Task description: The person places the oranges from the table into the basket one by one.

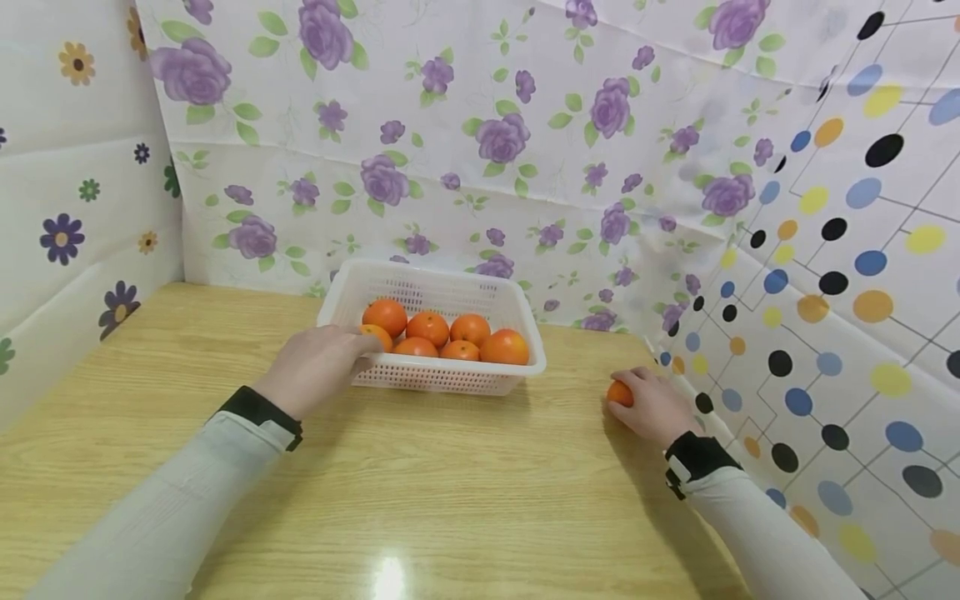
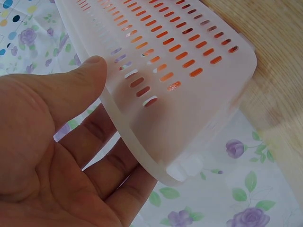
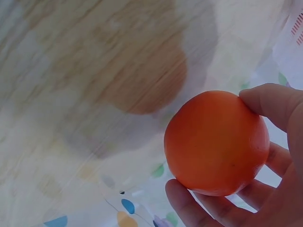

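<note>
A white slotted plastic basket (image 1: 450, 364) holds several oranges (image 1: 470, 329) toward the back of the table. At its front left corner my left hand (image 1: 318, 367) grips the rim; in the left wrist view the thumb lies on the wall of the basket (image 2: 203, 101) and the fingers curl under the edge. Off to the right, my right hand (image 1: 654, 404) holds a single orange (image 1: 620, 393) by its sides. The right wrist view shows that orange (image 3: 215, 144) between thumb and fingers, with its reflection on the tabletop beside it.
The pale wooden table (image 1: 450, 483) has a glossy top. A white cloth with purple roses (image 1: 502, 137) hangs close behind the basket. To the right, a dotted cloth (image 1: 832, 362) hangs near my right hand, and a flowered cloth (image 1: 67, 208) borders the left side.
</note>
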`<state>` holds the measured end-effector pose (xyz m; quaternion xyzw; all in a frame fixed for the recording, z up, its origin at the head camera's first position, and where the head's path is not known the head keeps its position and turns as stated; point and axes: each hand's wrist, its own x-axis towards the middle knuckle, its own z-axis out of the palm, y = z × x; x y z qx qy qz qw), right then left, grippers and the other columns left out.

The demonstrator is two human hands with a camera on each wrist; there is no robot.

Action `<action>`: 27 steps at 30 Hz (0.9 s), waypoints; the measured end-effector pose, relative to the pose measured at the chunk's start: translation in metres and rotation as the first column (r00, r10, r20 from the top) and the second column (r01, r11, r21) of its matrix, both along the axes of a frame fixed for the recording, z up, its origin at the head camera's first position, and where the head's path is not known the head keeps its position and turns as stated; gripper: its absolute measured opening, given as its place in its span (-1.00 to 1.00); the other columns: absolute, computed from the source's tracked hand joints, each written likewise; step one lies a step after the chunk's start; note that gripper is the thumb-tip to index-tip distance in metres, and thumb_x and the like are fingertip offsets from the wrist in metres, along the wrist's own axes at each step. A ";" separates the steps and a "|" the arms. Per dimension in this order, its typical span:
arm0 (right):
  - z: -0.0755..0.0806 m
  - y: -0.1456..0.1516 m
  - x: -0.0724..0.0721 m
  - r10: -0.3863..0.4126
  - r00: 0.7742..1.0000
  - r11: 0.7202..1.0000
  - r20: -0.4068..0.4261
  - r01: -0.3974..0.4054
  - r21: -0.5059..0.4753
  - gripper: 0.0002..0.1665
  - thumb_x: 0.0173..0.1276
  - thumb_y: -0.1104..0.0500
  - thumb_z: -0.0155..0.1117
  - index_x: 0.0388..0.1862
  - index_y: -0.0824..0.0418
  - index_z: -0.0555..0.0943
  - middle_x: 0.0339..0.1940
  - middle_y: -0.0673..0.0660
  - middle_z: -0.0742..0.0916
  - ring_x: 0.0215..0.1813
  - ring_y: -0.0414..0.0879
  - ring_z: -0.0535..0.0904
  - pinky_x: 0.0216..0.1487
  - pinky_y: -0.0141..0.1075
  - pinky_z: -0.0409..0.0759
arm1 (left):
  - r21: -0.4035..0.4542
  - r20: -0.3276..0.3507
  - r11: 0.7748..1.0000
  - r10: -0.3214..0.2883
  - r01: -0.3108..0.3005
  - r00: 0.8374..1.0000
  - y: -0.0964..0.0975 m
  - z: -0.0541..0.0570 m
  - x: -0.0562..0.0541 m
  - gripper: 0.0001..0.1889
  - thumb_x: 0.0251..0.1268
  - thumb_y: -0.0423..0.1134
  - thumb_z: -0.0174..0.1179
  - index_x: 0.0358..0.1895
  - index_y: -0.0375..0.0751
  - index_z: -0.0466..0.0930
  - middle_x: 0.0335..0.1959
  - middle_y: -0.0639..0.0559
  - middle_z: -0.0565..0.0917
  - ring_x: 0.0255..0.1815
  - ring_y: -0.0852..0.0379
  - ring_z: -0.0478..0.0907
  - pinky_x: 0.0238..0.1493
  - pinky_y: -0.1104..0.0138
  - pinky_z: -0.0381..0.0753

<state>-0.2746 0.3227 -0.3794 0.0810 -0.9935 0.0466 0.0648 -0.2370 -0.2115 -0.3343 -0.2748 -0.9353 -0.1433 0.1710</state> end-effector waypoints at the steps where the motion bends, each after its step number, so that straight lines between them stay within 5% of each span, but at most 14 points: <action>1: 0.001 -0.001 0.000 0.007 1.000 1.000 -0.003 -0.007 0.001 -0.34 0.53 -0.04 0.52 0.47 0.22 0.63 0.35 0.42 0.65 0.15 0.38 0.65 0.17 0.25 0.71 | 0.000 -0.001 1.000 0.001 -0.001 1.000 0.000 0.000 0.000 -0.73 0.34 -0.47 0.53 0.02 -0.12 0.81 -0.20 0.01 0.79 -0.26 -0.03 0.66 -0.17 0.02 0.76; 16: 0.017 -0.027 -0.011 0.097 0.990 0.994 -0.099 -0.101 -0.039 -0.38 0.54 0.02 0.45 0.48 0.19 0.62 0.36 0.37 0.64 0.14 0.37 0.66 0.17 0.24 0.71 | -0.017 -0.004 1.000 0.016 -0.016 1.000 -0.001 -0.003 0.000 -0.75 0.31 -0.45 0.55 -0.03 -0.10 0.81 -0.28 0.06 0.75 -0.31 0.00 0.59 -0.23 0.07 0.71; 27: 0.052 -0.065 -0.021 0.153 0.972 0.982 -0.178 -0.170 -0.082 -0.36 0.56 0.00 0.47 0.52 0.19 0.61 0.40 0.33 0.64 0.14 0.37 0.64 0.05 0.18 0.74 | -0.034 0.002 0.999 0.027 -0.027 1.000 0.001 0.001 0.000 -0.76 0.32 -0.44 0.56 -0.03 -0.12 0.81 -0.30 0.05 0.73 -0.31 -0.01 0.58 -0.17 0.06 0.73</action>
